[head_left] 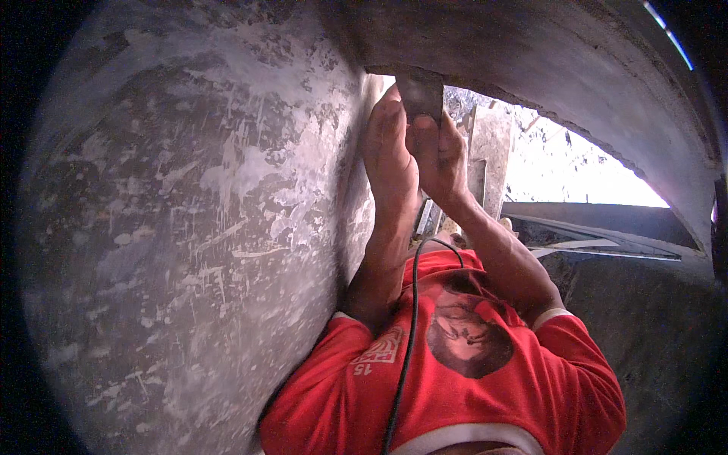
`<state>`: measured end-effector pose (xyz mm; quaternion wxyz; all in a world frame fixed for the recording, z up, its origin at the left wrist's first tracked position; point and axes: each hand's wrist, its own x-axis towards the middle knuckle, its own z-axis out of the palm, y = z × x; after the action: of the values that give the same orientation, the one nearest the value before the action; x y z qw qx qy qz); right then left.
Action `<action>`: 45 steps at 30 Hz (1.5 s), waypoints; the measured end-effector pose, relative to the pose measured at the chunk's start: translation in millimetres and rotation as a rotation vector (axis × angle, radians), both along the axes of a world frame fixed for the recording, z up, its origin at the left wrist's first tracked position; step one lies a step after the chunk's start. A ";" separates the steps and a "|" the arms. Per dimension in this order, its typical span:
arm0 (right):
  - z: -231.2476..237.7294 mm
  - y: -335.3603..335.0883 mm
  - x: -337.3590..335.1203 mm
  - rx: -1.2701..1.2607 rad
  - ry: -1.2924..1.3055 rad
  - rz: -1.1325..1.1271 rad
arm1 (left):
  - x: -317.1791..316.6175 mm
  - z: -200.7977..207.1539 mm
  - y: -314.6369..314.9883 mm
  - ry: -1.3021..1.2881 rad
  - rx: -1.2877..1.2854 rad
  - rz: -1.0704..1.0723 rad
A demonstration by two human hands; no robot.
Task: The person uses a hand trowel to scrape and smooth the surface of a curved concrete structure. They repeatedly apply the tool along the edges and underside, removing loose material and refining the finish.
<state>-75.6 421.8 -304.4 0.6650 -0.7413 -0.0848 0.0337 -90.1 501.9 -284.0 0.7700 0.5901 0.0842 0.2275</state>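
Note:
Both my arms are raised in front of me, close to a mottled grey wall. My left hand (390,136) is beside that wall, its fingers closed at the left edge of a dark, flat rectangular plate (420,95). From the right, my right hand (446,155) is closed on the plate's lower right part, the thumb on its near face. The plate is upright, its top end at the rough lower edge of the overhead concrete (523,45). Whether it touches the concrete I cannot tell. Most fingertips are hidden behind the plate, and its exact kind does not show.
The patchy grey wall (189,205) fills the left side. Overhead concrete curves down to the right, above a bright opening (576,163). An upright board (493,155) and several thin strips (599,249) stand beyond my right arm. A black cable (411,326) runs down my red shirt.

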 end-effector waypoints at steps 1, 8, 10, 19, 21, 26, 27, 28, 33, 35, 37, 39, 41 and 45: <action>-7.2 4.5 2.1 -0.012 -0.087 -0.042 | 0.5 -2.3 2.0 0.011 0.031 -0.005; -7.4 16.3 0.9 0.070 -0.139 -0.104 | -2.0 -6.7 6.1 -0.037 0.304 0.052; -12.7 22.4 -0.2 0.076 -0.019 -0.108 | -1.5 -10.7 11.3 -0.060 0.274 0.002; -22.3 20.2 9.4 0.165 -0.194 -0.037 | -23.5 -3.3 -17.7 0.146 0.382 0.138; -35.2 21.2 12.6 0.159 -0.159 -0.011 | -21.2 11.5 -22.9 0.072 0.316 0.204; -32.0 24.9 16.7 0.222 -0.066 0.017 | -22.1 10.0 -23.8 0.020 0.398 0.292; -29.4 23.2 13.2 0.231 -0.034 0.029 | -22.9 12.0 -24.4 0.015 0.456 0.316; -30.3 24.7 12.5 0.256 -0.058 0.031 | -25.6 13.8 -25.0 -0.050 0.506 0.318; -26.6 35.2 16.0 0.407 -0.066 0.034 | -35.5 23.5 -27.2 -0.255 0.547 0.298; -29.6 33.7 17.7 0.346 -0.068 0.038 | -33.6 18.7 -22.7 -0.271 0.583 0.304; -28.9 32.6 18.7 0.279 -0.116 0.046 | -31.3 21.5 -25.1 -0.218 0.554 0.304; -29.2 31.9 17.9 0.239 -0.160 0.058 | -30.5 25.3 -29.1 -0.173 0.496 0.300; -28.3 31.0 21.7 0.222 -0.222 0.073 | -27.2 26.3 -32.9 -0.162 0.450 0.305; -16.9 15.8 21.6 0.208 -0.179 0.158 | -22.8 15.9 -26.2 -0.162 0.576 0.347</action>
<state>-54.0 437.6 -321.2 0.7233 -0.6594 -0.2048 0.0105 -112.9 475.7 -268.2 0.5256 0.7403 0.0543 0.4155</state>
